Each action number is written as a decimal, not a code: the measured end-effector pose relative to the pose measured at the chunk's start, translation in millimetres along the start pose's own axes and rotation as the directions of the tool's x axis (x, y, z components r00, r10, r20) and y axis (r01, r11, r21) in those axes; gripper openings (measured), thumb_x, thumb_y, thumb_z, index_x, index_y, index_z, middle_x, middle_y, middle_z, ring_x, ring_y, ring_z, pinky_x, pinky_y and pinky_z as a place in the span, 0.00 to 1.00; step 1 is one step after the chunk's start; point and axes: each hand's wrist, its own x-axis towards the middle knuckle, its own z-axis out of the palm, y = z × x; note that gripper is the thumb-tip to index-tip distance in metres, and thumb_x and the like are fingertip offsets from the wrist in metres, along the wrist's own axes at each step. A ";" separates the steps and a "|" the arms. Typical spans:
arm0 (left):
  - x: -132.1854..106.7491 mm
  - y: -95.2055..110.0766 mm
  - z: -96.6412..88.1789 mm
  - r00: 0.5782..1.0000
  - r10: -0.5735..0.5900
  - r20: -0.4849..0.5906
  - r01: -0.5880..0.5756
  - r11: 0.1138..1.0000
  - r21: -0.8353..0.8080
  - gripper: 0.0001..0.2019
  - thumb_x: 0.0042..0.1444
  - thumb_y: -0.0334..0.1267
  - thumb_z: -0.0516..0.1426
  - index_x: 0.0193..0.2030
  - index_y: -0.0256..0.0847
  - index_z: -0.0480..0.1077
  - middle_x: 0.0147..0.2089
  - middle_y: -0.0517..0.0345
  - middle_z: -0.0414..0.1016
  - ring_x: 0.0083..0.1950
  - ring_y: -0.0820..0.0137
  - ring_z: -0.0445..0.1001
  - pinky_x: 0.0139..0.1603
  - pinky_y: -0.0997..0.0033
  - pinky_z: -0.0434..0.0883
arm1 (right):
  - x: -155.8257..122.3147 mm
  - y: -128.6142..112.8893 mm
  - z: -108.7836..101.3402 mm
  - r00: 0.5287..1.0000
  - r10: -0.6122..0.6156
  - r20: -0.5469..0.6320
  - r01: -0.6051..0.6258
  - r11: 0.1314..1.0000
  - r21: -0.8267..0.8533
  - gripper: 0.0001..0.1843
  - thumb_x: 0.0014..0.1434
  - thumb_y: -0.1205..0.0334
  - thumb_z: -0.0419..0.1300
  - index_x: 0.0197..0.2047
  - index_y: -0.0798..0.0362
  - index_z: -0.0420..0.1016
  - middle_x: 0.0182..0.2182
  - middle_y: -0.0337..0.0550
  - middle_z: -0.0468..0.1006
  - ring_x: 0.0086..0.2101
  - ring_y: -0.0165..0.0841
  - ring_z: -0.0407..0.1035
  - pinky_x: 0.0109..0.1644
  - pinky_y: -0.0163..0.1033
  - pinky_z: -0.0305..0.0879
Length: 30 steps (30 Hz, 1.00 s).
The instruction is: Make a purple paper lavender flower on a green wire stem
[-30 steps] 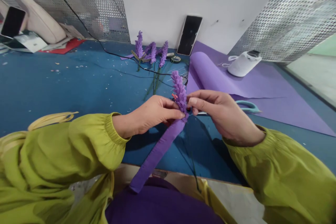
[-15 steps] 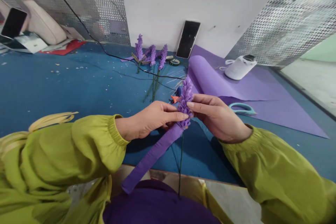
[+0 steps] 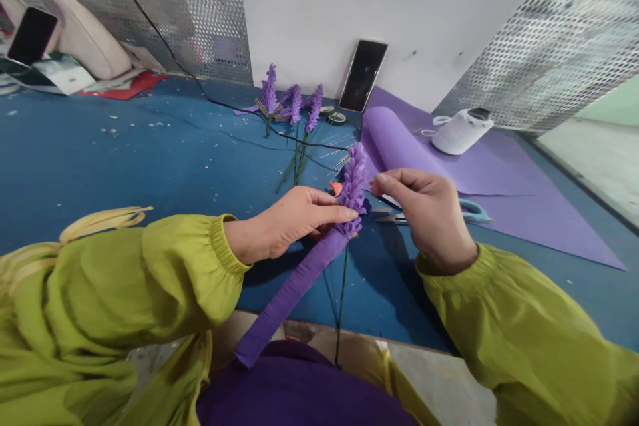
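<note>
A purple flower spike [image 3: 353, 176] is held just above the blue desk [image 3: 124, 160], near its front edge. It is pinched at the base between the thumb and fingers of the left hand [image 3: 294, 223]. From that pinch a purple paper strip [image 3: 292, 289] is seen running down toward seven o'clock, and a thin green wire stem [image 3: 341, 299] hangs toward six o'clock. The right hand [image 3: 429, 213] is kept at three o'clock of the spike, its fingers curled and the tips drawn together just beside the petals. Whether anything is gripped there cannot be told. Teal-handled scissors [image 3: 472, 212] are laid on the desk behind that hand. At twelve o'clock finished purple flowers [image 3: 294, 103] are laid out, and a dark phone [image 3: 363, 75] is propped against the wall. A purple sheet roll [image 3: 399, 146] is placed at one o'clock.
</note>
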 end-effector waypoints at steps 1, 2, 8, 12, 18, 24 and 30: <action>0.3 0.2 0.0 1.000 0.009 -0.007 -0.009 1.000 -0.006 0.12 0.51 0.44 0.64 0.33 0.35 0.79 0.32 0.55 0.78 0.29 0.77 0.68 0.29 0.76 0.60 | -0.3 -0.6 0.9 1.000 -0.020 -0.015 0.020 1.000 0.004 0.10 0.51 0.58 0.67 0.38 0.50 0.81 0.34 0.41 0.80 0.36 0.36 0.74 0.46 0.44 0.68; 0.7 0.2 -0.2 1.000 0.020 -0.017 -0.020 1.000 -0.012 0.12 0.51 0.44 0.64 0.33 0.35 0.79 0.32 0.56 0.78 0.29 0.78 0.68 0.29 0.77 0.60 | -0.9 -1.9 1.8 0.999 -0.039 -0.016 0.039 0.999 0.032 0.19 0.49 0.61 0.69 0.46 0.48 0.79 0.38 0.40 0.81 0.35 0.35 0.75 0.46 0.44 0.69; 3.7 -0.4 -3.7 0.988 0.083 -0.131 -0.100 0.987 -0.129 0.11 0.50 0.45 0.65 0.31 0.38 0.78 0.30 0.60 0.77 0.28 0.78 0.68 0.30 0.77 0.62 | -11.1 -17.2 5.5 0.962 0.011 0.271 -0.014 1.000 0.007 0.14 0.57 0.51 0.63 0.40 0.52 0.78 0.29 0.41 0.80 0.29 0.32 0.74 0.38 0.39 0.71; 5.5 0.8 -3.7 0.982 0.075 -0.174 -0.109 0.975 -0.193 0.12 0.48 0.45 0.67 0.32 0.38 0.77 0.29 0.60 0.76 0.28 0.77 0.70 0.30 0.76 0.64 | -16.8 -21.6 5.9 0.886 0.086 0.456 -0.112 0.993 0.031 0.16 0.56 0.48 0.64 0.31 0.54 0.77 0.27 0.41 0.79 0.29 0.29 0.72 0.35 0.35 0.67; 6.6 2.5 -4.3 0.972 0.099 -0.215 -0.145 0.967 -0.209 0.16 0.48 0.49 0.66 0.36 0.37 0.78 0.34 0.56 0.78 0.31 0.73 0.72 0.33 0.73 0.67 | -18.6 -25.2 5.8 0.769 0.194 0.609 -0.259 0.966 0.020 0.16 0.49 0.50 0.70 0.30 0.56 0.77 0.24 0.41 0.79 0.26 0.28 0.70 0.33 0.35 0.66; 3.9 5.4 -4.6 0.990 0.094 -0.108 -0.112 0.977 -0.179 0.16 0.47 0.49 0.67 0.34 0.36 0.76 0.31 0.57 0.77 0.30 0.74 0.71 0.31 0.74 0.66 | -20.5 -23.1 7.4 0.835 0.142 0.531 -0.222 0.971 0.090 0.13 0.49 0.53 0.70 0.31 0.54 0.78 0.23 0.40 0.79 0.25 0.28 0.70 0.32 0.35 0.66; 3.8 5.5 -3.6 0.978 0.072 -0.196 -0.105 0.980 -0.168 0.10 0.44 0.39 0.68 0.33 0.36 0.76 0.30 0.60 0.76 0.29 0.76 0.69 0.32 0.74 0.65 | -22.3 -22.4 11.9 0.831 0.113 0.545 -0.161 0.986 0.041 0.15 0.50 0.50 0.69 0.28 0.54 0.77 0.22 0.40 0.77 0.25 0.29 0.69 0.32 0.36 0.66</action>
